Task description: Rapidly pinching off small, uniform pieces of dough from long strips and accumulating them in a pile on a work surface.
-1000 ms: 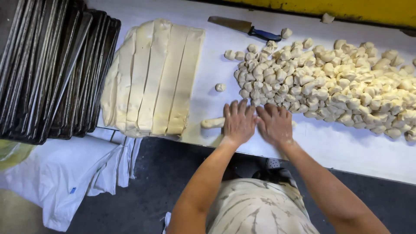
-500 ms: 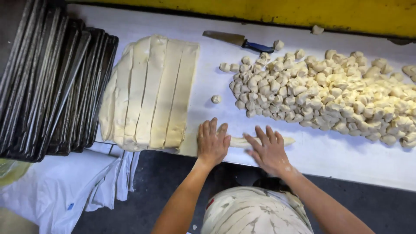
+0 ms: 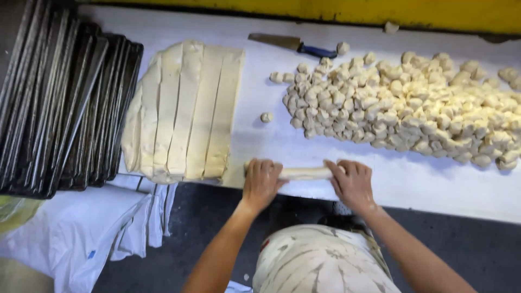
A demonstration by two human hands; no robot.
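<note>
Both my hands press flat on a thin pale dough rope (image 3: 305, 173) lying along the near edge of the white table (image 3: 423, 179). My left hand (image 3: 261, 183) covers its left end and my right hand (image 3: 351, 183) covers its right end. Left of my hands lies a flattened dough slab (image 3: 184, 111) cut into long strips. A big heap of small dough pieces (image 3: 412, 106) fills the table's right half, with one stray piece (image 3: 266, 116) between slab and heap.
A knife with a blue handle (image 3: 293, 44) lies at the table's far side. A stack of dark baking trays (image 3: 54, 103) stands on the left. White sacks (image 3: 76, 233) lie on the floor below them. A yellow wall (image 3: 325, 8) borders the table's back.
My hands have spread apart along the table edge, and the short dough piece under them has become a longer, thinner rope.
</note>
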